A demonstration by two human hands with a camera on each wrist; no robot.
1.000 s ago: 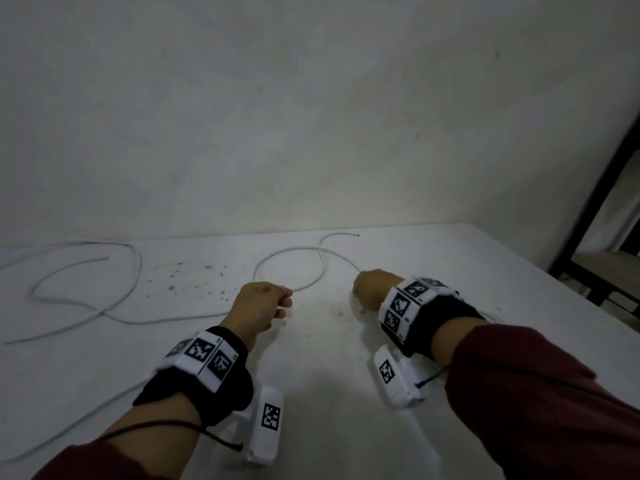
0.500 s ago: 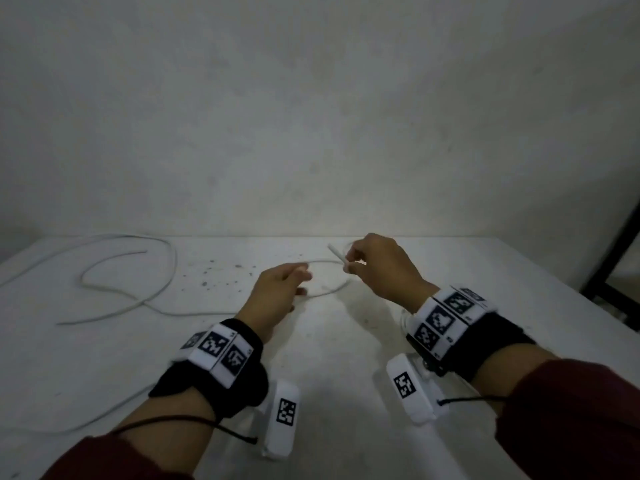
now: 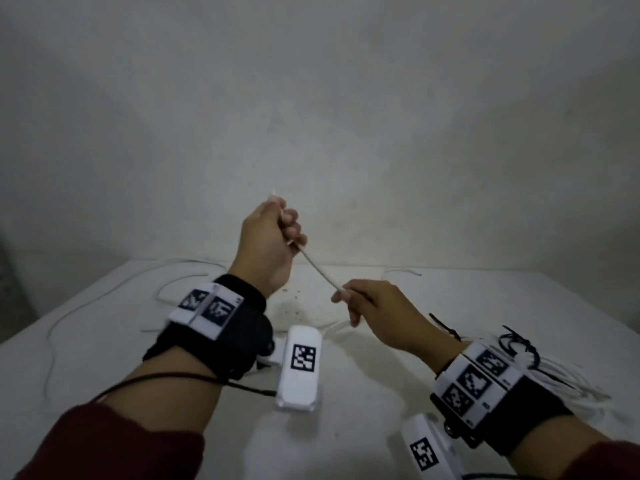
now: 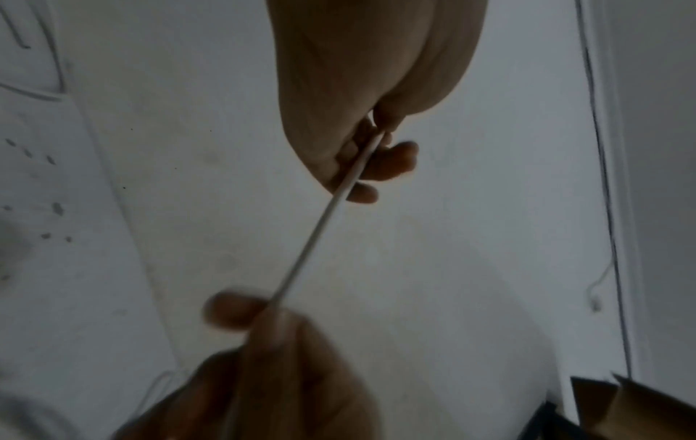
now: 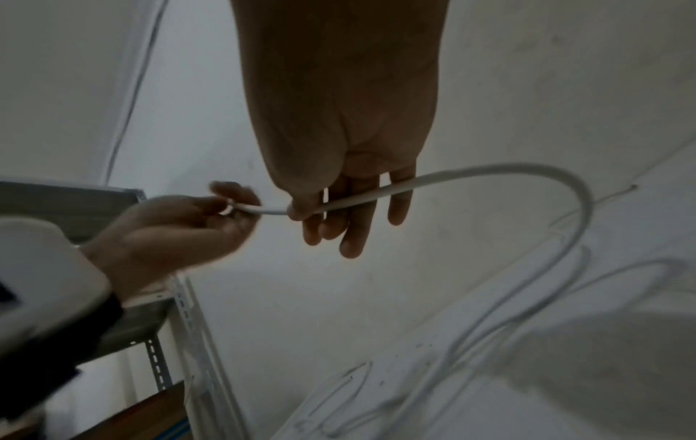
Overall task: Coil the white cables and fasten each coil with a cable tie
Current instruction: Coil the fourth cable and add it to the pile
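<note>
A second ago both my hands were low on the counter [image 3: 450, 299], gripping the cable where it lay in a loose loop. Now the end is up in the air. My left hand [image 3: 268, 242] has risen above the counter's far edge, fingers curled round the cable [image 3: 318, 270] with its tip poking out above my fist. My right hand [image 3: 375, 308] sits lower and just to the right, pinching the same cable between thumb and forefinger, the other fingers fairly straight. The short stretch between my hands runs taut and slanted; the right wrist view shows the cable arching out behind my right hand and dropping back to the counter, where the rest lies sprawled to the left.

So I judge the coiling of this cable has only begun: I have the free end secured, and no loop is formed yet. Next I would draw slack through my right hand and lay a first turn into my left.

By my right wrist lies a finished coil [image 3: 554, 379] with a black tie [image 3: 516, 342] on it, and another tie [image 3: 446, 329] lies just left of it.
</note>
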